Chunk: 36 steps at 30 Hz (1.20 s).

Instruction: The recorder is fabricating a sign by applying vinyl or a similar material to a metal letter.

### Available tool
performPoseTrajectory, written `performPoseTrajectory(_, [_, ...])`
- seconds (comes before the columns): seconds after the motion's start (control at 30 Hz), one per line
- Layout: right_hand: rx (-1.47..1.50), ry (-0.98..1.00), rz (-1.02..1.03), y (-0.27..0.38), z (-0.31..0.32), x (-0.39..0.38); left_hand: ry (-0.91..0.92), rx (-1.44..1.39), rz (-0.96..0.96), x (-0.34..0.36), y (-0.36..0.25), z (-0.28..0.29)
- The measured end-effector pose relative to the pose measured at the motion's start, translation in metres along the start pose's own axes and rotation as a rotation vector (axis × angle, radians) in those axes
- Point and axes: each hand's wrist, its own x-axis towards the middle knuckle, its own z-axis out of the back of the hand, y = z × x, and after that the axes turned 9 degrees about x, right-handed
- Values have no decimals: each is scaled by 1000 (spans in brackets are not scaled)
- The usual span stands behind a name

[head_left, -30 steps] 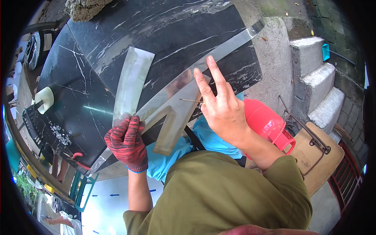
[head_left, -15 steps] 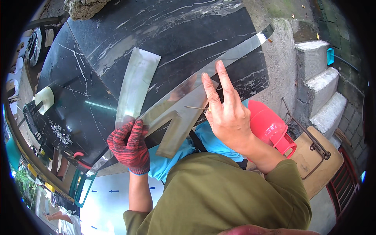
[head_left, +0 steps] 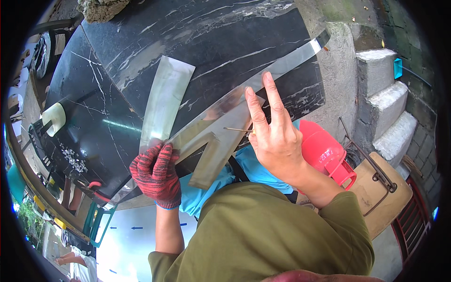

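Observation:
My left hand point(head_left: 155, 176), in a red and black knit glove, pinches the near end of a shiny metal piece. A long mirror-like metal strip point(head_left: 281, 65) runs from there to the far right. Beside it lies a broad forked metal piece point(head_left: 221, 129), and a curved metal sheet point(head_left: 167, 101) stretches away from the gloved fingertips. How these parts join at the glove is hidden. My bare right hand point(head_left: 277, 134) stretches two fingers onto the long strip. Its folded fingers hold a thin pointed metal tool point(head_left: 237, 129), whose grip is mostly hidden.
The metal lies over a black marble-patterned tabletop point(head_left: 235, 33). A rough stone chunk point(head_left: 101, 9) sits at its far left. On the left are a tape dispenser point(head_left: 54, 120) and red-handled pliers point(head_left: 96, 184). A red gas cylinder point(head_left: 322, 150) and concrete steps point(head_left: 387, 101) stand at the right.

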Motion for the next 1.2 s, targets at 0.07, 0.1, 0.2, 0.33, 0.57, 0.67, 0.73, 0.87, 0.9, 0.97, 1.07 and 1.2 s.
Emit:
performPoseTrajectory(0.07, [-7,13,-1,0,1,0,-6,6,-1,1,-1,0])
performPoseTrajectory(0.1, [-6,13,-1,0,1,0,-13,11,-3,1,-1,0])
performPoseTrajectory(0.2, [4,11,-7,-1,1,0,-3,3,-4,1,-1,0])
performPoseTrajectory(0.33, [5,-4,-7,0,0,2,-5,10,-8,1,0,0])
performPoseTrajectory(0.57, [13,6,-13,0,0,2,-3,-25,-5,2,0,0])
performPoseTrajectory(0.67, [-1,14,-15,1,1,3,-4,-20,-10,2,0,1])
performPoseTrajectory(0.73, [-4,7,-13,0,-1,2,-4,-15,-11,2,0,1])
performPoseTrajectory(0.87, [-11,7,-14,1,0,2,0,-38,-16,2,1,0])
performPoseTrajectory(0.9, [-12,6,-14,0,0,2,1,-26,-22,2,0,1])
performPoseTrajectory(0.97, [-10,19,-13,0,1,2,-4,-22,-21,2,0,1])
performPoseTrajectory(1.07, [-8,25,-11,0,1,2,-6,-24,-17,2,-1,1])
performPoseTrajectory(1.2, [-6,15,-8,0,1,2,3,-38,-12,2,0,0])
